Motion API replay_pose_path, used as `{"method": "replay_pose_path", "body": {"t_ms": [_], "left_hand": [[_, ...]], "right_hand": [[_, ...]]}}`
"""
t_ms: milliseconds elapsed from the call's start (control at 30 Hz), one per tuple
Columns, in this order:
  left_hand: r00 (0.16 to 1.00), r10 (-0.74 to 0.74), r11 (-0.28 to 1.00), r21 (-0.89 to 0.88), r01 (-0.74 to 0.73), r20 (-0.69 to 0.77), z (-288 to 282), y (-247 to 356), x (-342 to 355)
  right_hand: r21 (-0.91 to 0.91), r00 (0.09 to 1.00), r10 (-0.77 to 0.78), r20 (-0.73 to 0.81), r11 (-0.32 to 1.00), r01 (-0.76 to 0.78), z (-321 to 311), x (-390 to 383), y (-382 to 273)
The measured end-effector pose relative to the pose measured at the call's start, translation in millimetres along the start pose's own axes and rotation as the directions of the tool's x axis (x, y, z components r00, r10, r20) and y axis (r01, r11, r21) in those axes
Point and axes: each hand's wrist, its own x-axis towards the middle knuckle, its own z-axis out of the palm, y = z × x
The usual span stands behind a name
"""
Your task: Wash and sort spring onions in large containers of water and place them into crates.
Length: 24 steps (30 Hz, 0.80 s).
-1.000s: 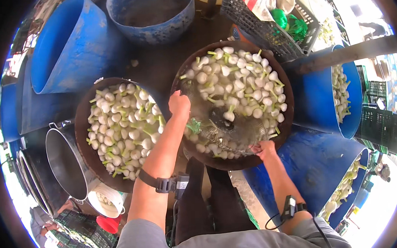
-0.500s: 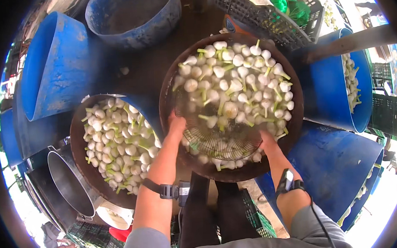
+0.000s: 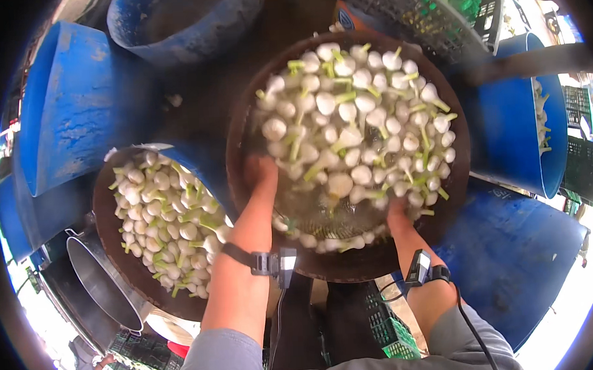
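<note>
Crowding the larger brown tub (image 3: 241,121) — white bulbs (image 3: 347,111) in water (image 3: 297,203).

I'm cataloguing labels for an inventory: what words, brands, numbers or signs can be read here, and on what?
No text is clear enough to quote.
Blue barrel, lower right: faint marks near its upper edge, too blurred.
Orange object, top centre: blue emblem, too small.

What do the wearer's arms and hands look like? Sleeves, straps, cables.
Short grey sleeves. Left hand and right hand: no gloves visible, detail blurred. Each forearm wears a black strap with a small, boxy, black and pale-grey device; a black cable runs along the right arm.
</note>
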Motion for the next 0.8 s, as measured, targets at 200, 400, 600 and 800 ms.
{"method": "replay_pose_path", "body": {"t_ms": [200,400,600,800], "left_hand": [[0.99,-0.127,0.935,-0.325,0.143,0.069,-22.3,-84.0,-0.6],[0.994,0.108,0.971,-0.212,-0.113,-0.036,-21.1,-64.2,30.5],[0.956,0.001,0.471,-0.844,0.258,0.293,-52.2,-37.6,-12.5],[0.986,0.099,0.591,-0.805,0.052,0.136,-114.8,-42.2,-51.4]], "right_hand": [[0.393,0.799,0.313,0.514,0.741,-0.544,-30.4,-86.3,-76.1],[0.611,0.66,0.132,0.74,0.28,-0.74,-36.7,-57.6,-121.6],[0.547,0.761,0.28,0.585,0.557,-0.625,-94.1,-85.6,-144.0],[0.555,0.741,0.258,0.62,0.523,-0.646,-190.2,-139.4,-175.8]]}}
